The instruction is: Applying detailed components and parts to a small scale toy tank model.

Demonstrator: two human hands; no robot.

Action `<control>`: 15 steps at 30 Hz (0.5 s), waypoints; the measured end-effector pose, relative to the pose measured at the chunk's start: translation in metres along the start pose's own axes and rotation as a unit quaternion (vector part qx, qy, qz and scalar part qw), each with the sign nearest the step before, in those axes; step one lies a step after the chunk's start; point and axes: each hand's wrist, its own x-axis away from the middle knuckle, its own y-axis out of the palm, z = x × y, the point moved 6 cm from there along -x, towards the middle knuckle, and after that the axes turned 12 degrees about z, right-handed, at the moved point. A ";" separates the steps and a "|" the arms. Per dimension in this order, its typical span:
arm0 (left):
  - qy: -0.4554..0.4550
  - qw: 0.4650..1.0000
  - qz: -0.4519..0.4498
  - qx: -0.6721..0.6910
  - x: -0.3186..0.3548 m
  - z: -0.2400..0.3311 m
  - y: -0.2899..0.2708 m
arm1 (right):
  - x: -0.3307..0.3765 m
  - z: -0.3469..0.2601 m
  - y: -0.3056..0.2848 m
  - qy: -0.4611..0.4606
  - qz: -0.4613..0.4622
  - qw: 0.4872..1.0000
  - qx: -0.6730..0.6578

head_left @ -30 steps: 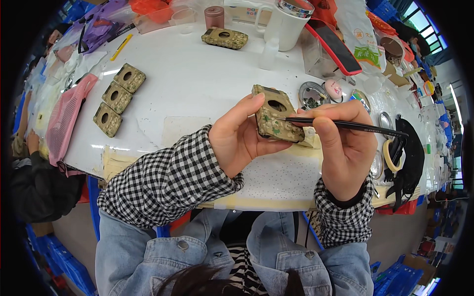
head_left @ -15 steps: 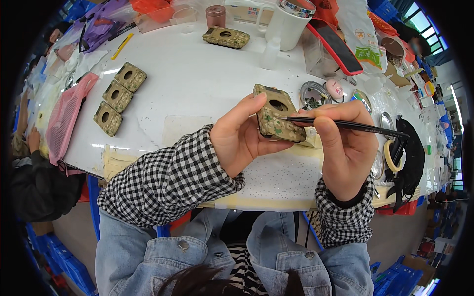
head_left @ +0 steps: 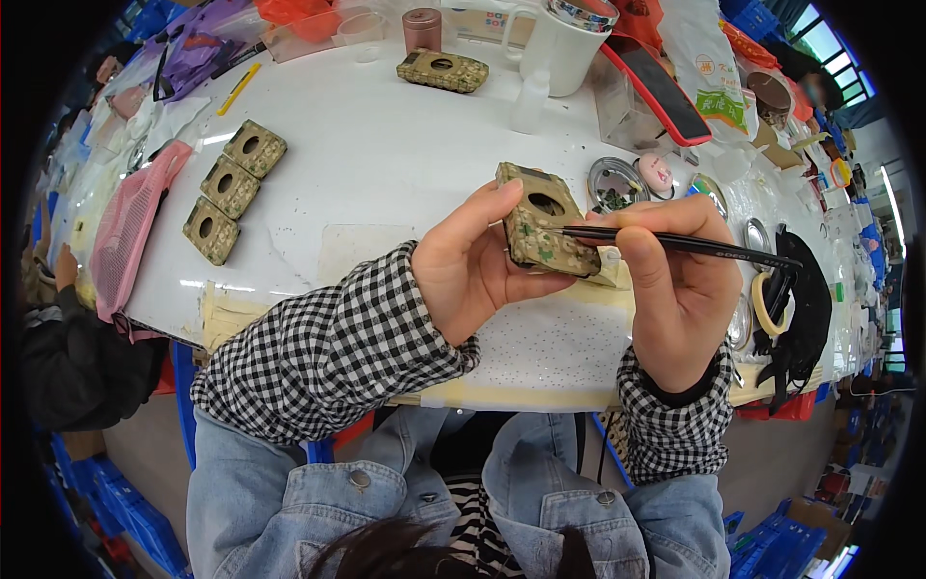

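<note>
My left hand (head_left: 470, 256) is closed round a small camouflage-patterned model hull (head_left: 529, 219), tilted up, with an oval hole in its top. Thumb on its left edge, fingers beneath it. In a pen grip, my right hand (head_left: 687, 289) holds a slim black pen-like tool (head_left: 709, 249). Its fine tip touches or nearly touches the hull's upper face, just below the hole; whether it is a brush or tweezers I cannot tell. Three similar hulls (head_left: 225, 184) lie in a slanting row at the left, and another patterned hull (head_left: 442, 71) lies at the back.
A round metal dish (head_left: 600, 188) with dark green bits stands beyond my right hand, beside a pink-and-white oval item (head_left: 654, 175). Farther back are a white mug (head_left: 559, 53) and a red-edged phone (head_left: 658, 95). A pink mesh pouch (head_left: 135, 232) lies left; a tape roll (head_left: 761, 305) lies right.
Almost nothing differs. My right hand and the tool have shifted very slightly to the right, with the tip still at the hull's upper face.
</note>
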 end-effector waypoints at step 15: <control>0.000 1.000 0.004 -0.007 0.000 0.000 0.001 | 0.000 0.000 0.000 0.003 0.003 1.000 -0.003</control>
